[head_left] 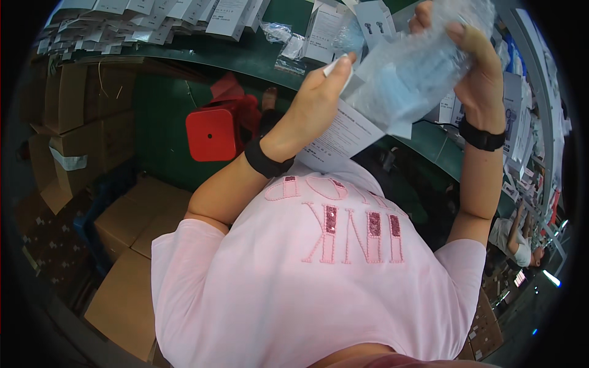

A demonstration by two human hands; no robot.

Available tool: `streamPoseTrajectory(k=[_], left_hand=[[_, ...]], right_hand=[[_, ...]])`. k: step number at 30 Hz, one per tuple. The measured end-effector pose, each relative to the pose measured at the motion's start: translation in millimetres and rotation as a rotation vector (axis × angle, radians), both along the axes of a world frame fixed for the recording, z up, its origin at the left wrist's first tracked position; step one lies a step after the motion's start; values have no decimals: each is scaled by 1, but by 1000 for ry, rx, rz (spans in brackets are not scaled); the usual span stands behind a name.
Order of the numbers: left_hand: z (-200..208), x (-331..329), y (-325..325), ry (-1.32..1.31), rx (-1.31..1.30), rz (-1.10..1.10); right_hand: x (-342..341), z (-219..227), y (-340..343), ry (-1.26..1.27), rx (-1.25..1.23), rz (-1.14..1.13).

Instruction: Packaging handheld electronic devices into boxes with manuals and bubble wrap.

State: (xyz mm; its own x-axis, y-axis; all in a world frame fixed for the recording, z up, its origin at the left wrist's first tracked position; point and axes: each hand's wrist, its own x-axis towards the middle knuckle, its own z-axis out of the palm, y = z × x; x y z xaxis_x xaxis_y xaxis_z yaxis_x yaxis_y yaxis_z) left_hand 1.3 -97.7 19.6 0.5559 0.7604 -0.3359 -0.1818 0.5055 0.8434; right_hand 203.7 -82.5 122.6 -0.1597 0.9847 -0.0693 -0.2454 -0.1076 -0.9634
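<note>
My left hand (313, 107) is closed on a white printed cardboard box (345, 136), its thumb lying over a white edge or flap. The box hangs tilted above the front edge of the table. With my right hand (480, 70) I grip the top of a clear plastic bag (405, 80), thumb and fingers bent round it. Something pale blue shows through the plastic. The bag's lower end lies against the box, and I cannot tell whether part of it is inside. Black bands circle both wrists.
Rows of white boxes (165, 21) cover the table's far left. More boxes (325, 30) and small clear bags (288, 46) lie beyond my left hand. A red stool (211, 135) stands below the table. Brown cartons (123, 270) are at the left, and another person (518, 242) is far right.
</note>
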Motion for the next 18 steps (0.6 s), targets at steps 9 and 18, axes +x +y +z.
streamPoseTrajectory(k=[9,18], left_hand=[[-20,-41,51,-165,-263,79],[-42,-127,74,-111,-166,168]], right_hand=[[-41,-39,14,-841,156,344],[-80,-84,158,-547,-28,370]])
